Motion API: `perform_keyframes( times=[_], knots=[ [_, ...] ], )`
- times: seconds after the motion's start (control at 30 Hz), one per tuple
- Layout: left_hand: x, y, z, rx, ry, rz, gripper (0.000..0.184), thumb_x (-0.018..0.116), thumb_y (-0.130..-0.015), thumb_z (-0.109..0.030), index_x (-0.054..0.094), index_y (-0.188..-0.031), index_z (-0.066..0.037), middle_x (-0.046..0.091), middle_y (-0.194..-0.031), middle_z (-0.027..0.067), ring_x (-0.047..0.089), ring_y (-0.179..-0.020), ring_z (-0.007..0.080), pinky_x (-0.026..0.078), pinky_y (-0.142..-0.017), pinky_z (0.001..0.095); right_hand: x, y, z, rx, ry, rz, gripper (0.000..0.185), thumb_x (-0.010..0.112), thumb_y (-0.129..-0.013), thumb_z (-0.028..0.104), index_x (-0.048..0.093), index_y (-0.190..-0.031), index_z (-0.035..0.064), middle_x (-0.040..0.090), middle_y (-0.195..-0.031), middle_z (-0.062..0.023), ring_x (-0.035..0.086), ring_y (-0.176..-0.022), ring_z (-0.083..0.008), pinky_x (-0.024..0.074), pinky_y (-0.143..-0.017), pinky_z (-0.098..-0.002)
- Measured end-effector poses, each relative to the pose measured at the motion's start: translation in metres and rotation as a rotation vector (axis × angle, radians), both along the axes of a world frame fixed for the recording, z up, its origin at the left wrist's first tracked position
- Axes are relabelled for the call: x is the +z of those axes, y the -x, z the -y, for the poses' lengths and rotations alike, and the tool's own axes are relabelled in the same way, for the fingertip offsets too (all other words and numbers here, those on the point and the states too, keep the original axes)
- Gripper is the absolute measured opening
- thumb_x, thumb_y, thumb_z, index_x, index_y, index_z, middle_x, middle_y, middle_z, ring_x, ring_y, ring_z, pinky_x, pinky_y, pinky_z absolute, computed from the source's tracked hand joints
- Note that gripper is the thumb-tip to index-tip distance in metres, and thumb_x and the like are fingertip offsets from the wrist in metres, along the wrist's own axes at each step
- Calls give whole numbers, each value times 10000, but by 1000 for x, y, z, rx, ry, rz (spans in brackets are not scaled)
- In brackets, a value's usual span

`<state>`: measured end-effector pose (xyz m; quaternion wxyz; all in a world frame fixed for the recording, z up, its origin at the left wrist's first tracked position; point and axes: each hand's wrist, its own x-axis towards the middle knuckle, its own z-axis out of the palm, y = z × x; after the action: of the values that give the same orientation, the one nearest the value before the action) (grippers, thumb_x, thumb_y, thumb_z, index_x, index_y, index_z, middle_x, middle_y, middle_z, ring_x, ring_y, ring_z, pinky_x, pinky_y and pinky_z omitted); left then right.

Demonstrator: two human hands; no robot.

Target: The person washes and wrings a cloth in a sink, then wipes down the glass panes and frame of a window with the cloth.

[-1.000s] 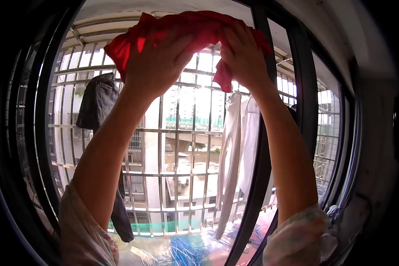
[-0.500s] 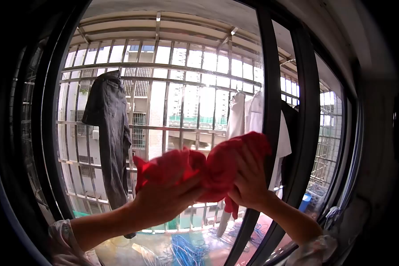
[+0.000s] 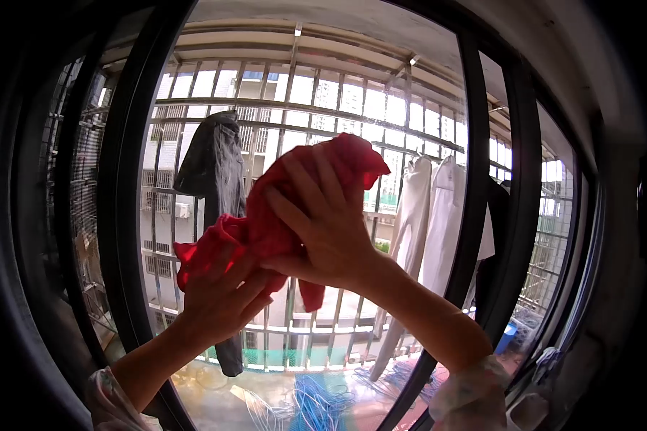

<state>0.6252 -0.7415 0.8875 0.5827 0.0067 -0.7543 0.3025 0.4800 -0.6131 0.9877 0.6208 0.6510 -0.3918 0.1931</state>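
Note:
A bunched red cloth (image 3: 269, 201) lies against the window glass near the middle of the view. My right hand (image 3: 327, 226) is pressed on its upper part with the fingers spread over the fabric. Lower and to the left, my left hand (image 3: 219, 294) has its fingers on the cloth's lower left end. One corner of the fabric sticks out at the upper right, and a flap hangs below my right hand. A whitish smear shows on the glass just left of the cloth.
Dark window frames (image 3: 474, 179) stand on both sides. Beyond the glass are metal bars (image 3: 266, 104), dark trousers (image 3: 207, 158) and pale trousers (image 3: 410, 215) hanging. Blue strings (image 3: 320, 402) lie at the bottom outside. A blue container (image 3: 507, 336) is at the lower right.
The cloth and both hands have come down from the top of the glass, then shifted left. My right hand is now higher than my left. The view has turned slightly left.

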Motion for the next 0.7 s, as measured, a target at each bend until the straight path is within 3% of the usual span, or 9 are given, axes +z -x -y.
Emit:
perform_keyframes(
  times=[0.13, 0.17, 0.27, 0.4, 0.53, 0.57, 0.7],
  knots=[
    [-10, -31, 32, 57, 49, -279, 421, 668, -779, -291, 571, -1133, -84, 487, -1214, 138, 471, -1113, 347, 428, -820, 455, 11, -45, 65, 162, 53, -63, 693, 695, -571, 460, 572, -1187, 168, 376, -1397, -157, 316, -1278, -438, 253, -891, -678],
    [-18, -40, 47, 130, 60, -318, 442, 657, -801, -316, 551, -1160, -80, 464, -1270, 169, 436, -1177, 393, 395, -863, 486, 9, -56, 82, 200, 69, -55, 676, 690, -568, 447, 577, -1170, 161, 383, -1392, -156, 319, -1278, -434, 251, -884, -686],
    [-18, -56, 61, 260, 30, -383, 475, 636, -827, -323, 509, -1208, -70, 420, -1342, 201, 381, -1246, 424, 324, -924, 538, 7, -64, 94, 235, 62, -20, 640, 678, -555, 414, 588, -1128, 145, 399, -1379, -151, 328, -1280, -418, 250, -874, -695],
    [23, -36, 35, 220, -180, -248, 569, 596, -848, -362, 440, -1304, -60, 356, -1427, 176, 284, -1324, 429, 199, -1007, 579, 19, -40, 65, 175, 92, -20, 614, 670, -532, 380, 601, -1092, 136, 423, -1355, -137, 349, -1275, -384, 258, -870, -687],
    [76, 27, -9, 93, 3, -216, 570, 539, -866, -440, 443, -1342, -141, 333, -1452, 123, 244, -1343, 422, 201, -971, 641, 52, 21, -8, -67, 286, 27, 616, 645, -600, 343, 555, -1166, 116, 417, -1371, -126, 345, -1296, -372, 262, -927, -609],
    [86, 45, -26, 46, 32, -186, 565, 549, -856, -448, 449, -1339, -171, 326, -1457, 111, 237, -1349, 413, 201, -967, 652, 57, 44, -25, -114, 358, 19, 614, 626, -607, 369, 548, -1161, 117, 427, -1344, -134, 377, -1246, -393, 291, -848, -653],
    [106, 117, -81, -141, 211, -147, 564, 587, -796, -512, 497, -1287, -248, 372, -1407, 80, 263, -1339, 378, 269, -940, 646, 45, 113, -98, -346, 428, 114, 701, 598, -662, 298, 453, -1295, 36, 382, -1394, -182, 307, -1333, -366, 246, -996, -582]
  ],
)
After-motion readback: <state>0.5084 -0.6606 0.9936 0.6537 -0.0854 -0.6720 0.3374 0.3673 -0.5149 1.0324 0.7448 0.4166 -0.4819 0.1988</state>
